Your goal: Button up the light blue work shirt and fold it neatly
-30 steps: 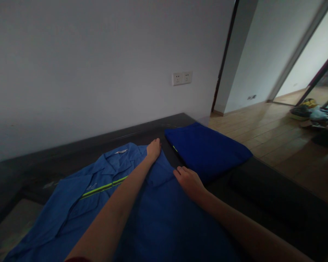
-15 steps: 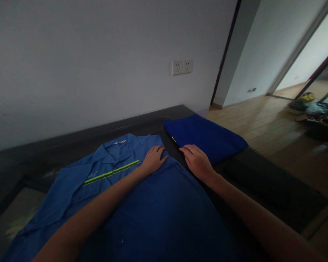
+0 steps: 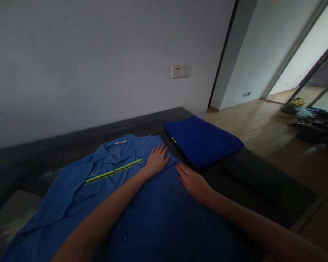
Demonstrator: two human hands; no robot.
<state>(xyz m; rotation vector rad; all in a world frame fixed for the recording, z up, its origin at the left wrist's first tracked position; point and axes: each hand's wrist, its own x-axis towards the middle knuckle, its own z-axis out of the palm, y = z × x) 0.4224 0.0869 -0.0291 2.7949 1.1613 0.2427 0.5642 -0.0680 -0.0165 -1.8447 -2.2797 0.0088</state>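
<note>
A blue work shirt (image 3: 112, 189) with a collar and a yellow-green reflective stripe lies spread over a dark surface. My left hand (image 3: 156, 160) rests flat on its upper right part, fingers spread out. My right hand (image 3: 193, 182) lies with fingers stretched on the right edge of the shirt cloth, its fingertips near the left hand. Neither hand grips anything. Just beyond my right hand is a folded darker-blue garment (image 3: 204, 140), with a short yellow-green strip showing at its left edge.
The dark surface (image 3: 142, 125) runs along a white wall (image 3: 84, 65) that carries two power sockets (image 3: 182, 71). Wooden floor (image 3: 251, 123) stretches off to the right, with a pile of mixed items (image 3: 311, 116) on it.
My right hand has moved down and left, from beside the folded garment onto the shirt's edge. My left hand has shifted slightly right, its fingers more spread. The view has turned slightly.
</note>
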